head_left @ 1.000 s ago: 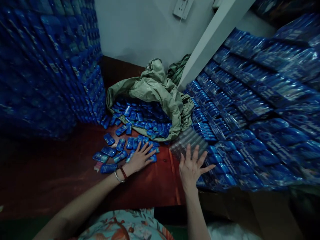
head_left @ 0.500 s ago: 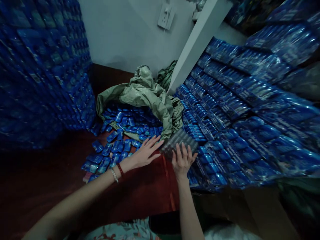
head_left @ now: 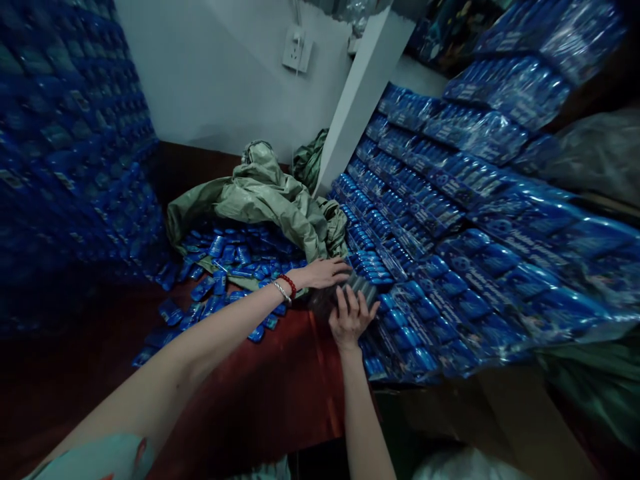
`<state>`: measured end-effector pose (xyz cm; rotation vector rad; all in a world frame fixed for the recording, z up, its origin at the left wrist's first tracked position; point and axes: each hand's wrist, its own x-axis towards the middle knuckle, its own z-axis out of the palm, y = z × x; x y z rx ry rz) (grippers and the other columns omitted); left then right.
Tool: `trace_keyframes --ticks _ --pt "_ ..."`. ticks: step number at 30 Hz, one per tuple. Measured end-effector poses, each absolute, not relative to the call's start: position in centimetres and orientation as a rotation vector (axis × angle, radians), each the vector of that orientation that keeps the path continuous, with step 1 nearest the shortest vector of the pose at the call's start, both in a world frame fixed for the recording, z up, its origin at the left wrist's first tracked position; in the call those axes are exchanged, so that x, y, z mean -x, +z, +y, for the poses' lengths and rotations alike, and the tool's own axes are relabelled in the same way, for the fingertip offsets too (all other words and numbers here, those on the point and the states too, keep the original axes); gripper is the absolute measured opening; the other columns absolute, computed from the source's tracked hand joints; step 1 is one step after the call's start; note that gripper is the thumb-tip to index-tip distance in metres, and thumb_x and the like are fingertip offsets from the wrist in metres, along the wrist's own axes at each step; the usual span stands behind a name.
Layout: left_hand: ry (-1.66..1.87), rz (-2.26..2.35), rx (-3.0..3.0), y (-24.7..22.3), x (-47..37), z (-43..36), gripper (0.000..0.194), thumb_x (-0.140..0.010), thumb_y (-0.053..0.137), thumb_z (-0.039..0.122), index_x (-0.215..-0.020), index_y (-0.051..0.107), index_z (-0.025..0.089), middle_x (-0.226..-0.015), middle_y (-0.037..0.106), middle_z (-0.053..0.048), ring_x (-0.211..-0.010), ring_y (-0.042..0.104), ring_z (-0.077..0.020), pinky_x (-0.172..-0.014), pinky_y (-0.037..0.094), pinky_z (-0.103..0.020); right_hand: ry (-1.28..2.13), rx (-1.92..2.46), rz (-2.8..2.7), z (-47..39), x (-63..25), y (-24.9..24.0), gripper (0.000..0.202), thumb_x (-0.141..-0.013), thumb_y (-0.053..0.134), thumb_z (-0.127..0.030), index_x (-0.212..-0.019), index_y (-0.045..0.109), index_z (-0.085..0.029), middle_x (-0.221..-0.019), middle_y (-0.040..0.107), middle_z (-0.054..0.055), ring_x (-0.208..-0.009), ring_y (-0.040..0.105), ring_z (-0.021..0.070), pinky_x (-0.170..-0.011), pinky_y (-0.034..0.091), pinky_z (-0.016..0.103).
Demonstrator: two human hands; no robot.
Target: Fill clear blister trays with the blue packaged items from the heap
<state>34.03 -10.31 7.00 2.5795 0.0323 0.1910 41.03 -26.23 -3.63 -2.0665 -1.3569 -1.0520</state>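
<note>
A clear plastic tray (head_left: 369,288) with ridged rows lies at the edge of the red surface, against the stacked blue packs. My left hand (head_left: 325,272) reaches across to the tray's far left side, fingers stretched out flat. It wears a red bead bracelet and a silvery bangle at the wrist. My right hand (head_left: 353,315) rests on the near side of the tray with its fingers spread over the top. Left of my forearm, many loose small blue packets (head_left: 215,293) spill out of a green woven sack (head_left: 280,197).
Wrapped blue packs (head_left: 450,200) rise in stepped stacks on the right. Another tall wall of blue packs (head_left: 65,147) stands on the left. A white post (head_left: 355,93) and a wall socket (head_left: 297,50) are behind. Red cloth (head_left: 270,393) covers the surface before me.
My left hand has moved right, from beside the tray onto its far left side. My right hand stays on the tray. The whole view has shifted slightly.
</note>
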Motion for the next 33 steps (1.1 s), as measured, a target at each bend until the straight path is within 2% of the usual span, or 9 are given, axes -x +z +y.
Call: trace_keyframes --ticks 5,9,13,19,23,26,30,33 --pt "0.072 0.101 -2.509 6.6 -33.4 -10.3 0.049 -0.097 0.031 0.040 -0.142 0.030 0.022 -0.151 0.024 -0.008 -0.132 0.035 -0.0228 -0.108 0.026 -0.034 -1.065 2.117 -1.311 -26.7 -39.4 -3.5 0.034 -0.088 0.045 -0.030 -0.118 0.062 -0.029 -0.124 0.056 0.009 -0.125 0.036 0.0327 -0.102 0.011 0.069" --pt "-0.027 0.115 -2.505 7.2 -33.5 -10.1 0.052 -0.097 0.030 0.040 -0.145 0.023 0.020 -0.154 0.017 -0.009 -0.138 0.024 -0.0243 -0.111 0.021 -0.038 -1.080 2.098 -1.324 -27.5 -37.7 -2.7 0.039 -0.089 0.047 -0.027 -0.127 0.054 -0.027 -0.127 0.056 0.009 -0.129 0.031 0.0340 -0.102 0.008 0.070" --pt "-0.059 0.095 -2.529 7.4 -33.6 -10.1 0.052 -0.097 0.028 0.041 -0.145 0.022 0.022 -0.154 0.016 -0.006 -0.140 0.018 -0.0238 -0.111 0.019 -0.040 -1.035 2.111 -1.304 -28.3 -36.3 -2.4 0.038 -0.090 0.045 -0.024 -0.127 0.055 -0.026 -0.126 0.057 0.010 -0.127 0.037 0.0331 -0.102 0.008 0.070" --pt "-0.010 0.091 -2.581 7.0 -33.5 -10.4 0.048 -0.097 0.027 0.036 -0.143 0.026 0.023 -0.153 0.020 -0.005 -0.139 0.021 -0.0230 -0.110 0.021 -0.040 -1.068 1.915 -1.353 -29.9 -33.8 -3.0 0.026 -0.086 0.047 -0.013 -0.100 0.066 -0.024 -0.095 0.066 0.005 -0.100 0.058 0.0206 -0.105 0.021 0.060" --pt "0.058 0.074 -2.598 6.6 -33.4 -10.5 0.046 -0.097 0.026 0.035 -0.142 0.029 0.023 -0.152 0.023 -0.004 -0.138 0.024 -0.0217 -0.109 0.023 -0.036 -0.871 1.786 -1.514 -32.0 -31.1 -1.7 0.030 -0.083 0.045 -0.006 -0.096 0.065 -0.024 -0.082 0.063 0.002 -0.087 0.057 0.0159 -0.099 0.036 0.048" --pt "0.064 0.043 -2.609 6.4 -33.4 -10.4 0.045 -0.097 0.027 0.033 -0.141 0.032 0.022 -0.152 0.024 -0.005 -0.138 0.023 -0.0228 -0.109 0.025 -0.037 -0.636 1.704 -1.675 -34.0 -28.3 0.5 0.032 -0.082 0.043 -0.002 -0.098 0.063 -0.020 -0.085 0.062 0.004 -0.087 0.055 0.0165 -0.088 0.044 0.039" --pt "0.037 -0.020 -2.647 6.4 -33.4 -10.3 0.044 -0.097 0.025 0.030 -0.140 0.033 0.021 -0.152 0.025 -0.003 -0.141 0.013 -0.0215 -0.109 0.025 -0.037 -0.226 1.779 -1.585 -34.9 -26.6 3.2 0.026 -0.087 0.042 -0.007 -0.098 0.061 -0.020 -0.086 0.061 0.005 -0.084 0.055 0.0166 -0.074 0.046 0.031" --pt "0.064 0.014 -2.612 6.3 -33.4 -10.3 0.046 -0.097 0.026 0.033 -0.142 0.029 0.021 -0.152 0.024 -0.005 -0.140 0.018 -0.0220 -0.109 0.025 -0.038 -0.109 1.872 -1.320 -33.0 -27.8 3.8 0.015 -0.089 0.046 -0.017 -0.091 0.061 -0.021 -0.083 0.061 0.004 -0.080 0.055 0.0168 -0.071 0.046 0.029"
